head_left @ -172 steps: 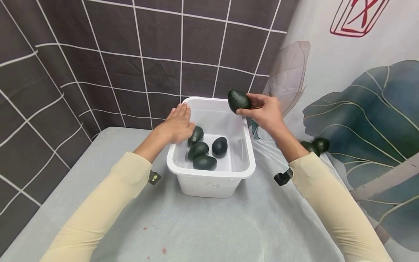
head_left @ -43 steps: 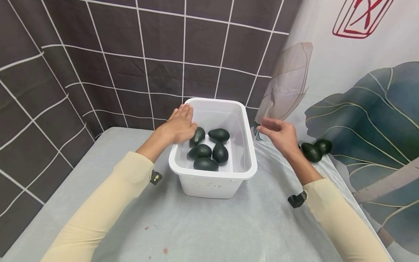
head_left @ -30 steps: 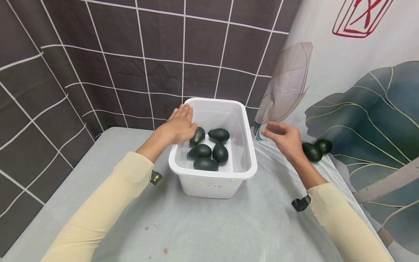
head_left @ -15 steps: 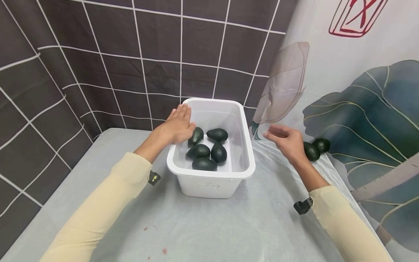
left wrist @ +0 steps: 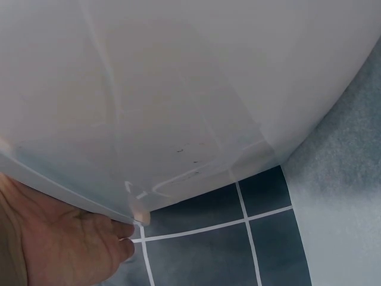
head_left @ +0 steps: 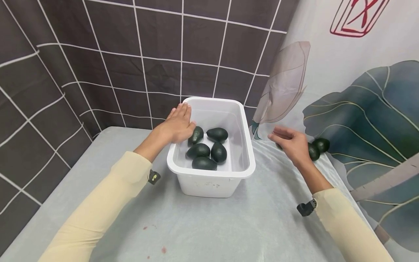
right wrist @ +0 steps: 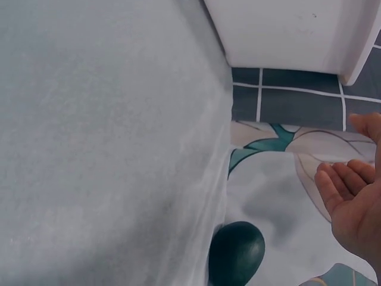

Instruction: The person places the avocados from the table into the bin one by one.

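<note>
Avocados are what this is all about, but going biggest first: the table [head_left: 229,225] has a grey cloth over it, and the white tub [head_left: 209,182] sits toward the back, near the dark tiled backdrop [head_left: 131,54]. Five avocados in the tub [head_left: 211,147] lie bunched on its floor, some touching. Two loose avocados [head_left: 318,147] sit on the cloth at the far right edge, right against the leaf-print backdrop [head_left: 360,109].

What could go sideways, I reckon: those two loose ones are at the very edge of the cloth, where the right wrist view shows it dropping off, with one avocado [right wrist: 237,253] sitting just past the fold. A clumsy nudge could roll it off or behind the table. They're also smooth and rounded, so a sloppy grab could let one squirt out.

Hands: the left hand [head_left: 176,125] lies flat over the tub's left rim, fingers straight and pointing to the back, palm on the edge, close to the nearest avocado inside. The right hand [head_left: 292,145] hovers palm-down just in front of the loose pair, partly covering the nearer one, fingers loosely spread and holding nothing. Forearm stretched out, cream sleeve [head_left: 347,225] pulled back from the wrist.
</note>
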`<state>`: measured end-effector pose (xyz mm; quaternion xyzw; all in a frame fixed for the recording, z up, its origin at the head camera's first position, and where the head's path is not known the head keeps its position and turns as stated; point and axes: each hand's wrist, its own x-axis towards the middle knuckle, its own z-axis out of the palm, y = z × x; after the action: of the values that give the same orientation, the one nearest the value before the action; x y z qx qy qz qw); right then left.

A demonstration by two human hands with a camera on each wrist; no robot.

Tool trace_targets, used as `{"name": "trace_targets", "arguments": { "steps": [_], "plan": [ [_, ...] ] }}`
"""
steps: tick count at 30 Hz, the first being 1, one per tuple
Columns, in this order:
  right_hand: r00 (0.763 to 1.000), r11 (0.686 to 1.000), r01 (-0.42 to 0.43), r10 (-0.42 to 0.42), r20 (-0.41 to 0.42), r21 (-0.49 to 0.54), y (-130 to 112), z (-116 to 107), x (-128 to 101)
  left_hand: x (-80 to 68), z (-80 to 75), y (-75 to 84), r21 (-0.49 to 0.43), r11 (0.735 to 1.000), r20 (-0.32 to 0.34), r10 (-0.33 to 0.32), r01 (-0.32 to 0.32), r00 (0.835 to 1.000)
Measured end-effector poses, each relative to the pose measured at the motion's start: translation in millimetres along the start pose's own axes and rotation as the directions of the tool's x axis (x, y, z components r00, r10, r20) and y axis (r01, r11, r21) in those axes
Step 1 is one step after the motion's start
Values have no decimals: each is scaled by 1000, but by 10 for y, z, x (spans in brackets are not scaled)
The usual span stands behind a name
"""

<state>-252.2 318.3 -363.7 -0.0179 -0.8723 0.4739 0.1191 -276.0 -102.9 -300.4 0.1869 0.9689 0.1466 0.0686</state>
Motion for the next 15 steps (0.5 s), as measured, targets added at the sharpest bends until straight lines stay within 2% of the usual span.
{"name": "trace_targets", "arguments": {
  "steps": [15],
  "plan": [
    [1000, 999, -9, 8, -22, -47, 116, -50, -16, -13, -23, 16, -2, 1000, 5, -3, 3, 1000]
  ]
}}
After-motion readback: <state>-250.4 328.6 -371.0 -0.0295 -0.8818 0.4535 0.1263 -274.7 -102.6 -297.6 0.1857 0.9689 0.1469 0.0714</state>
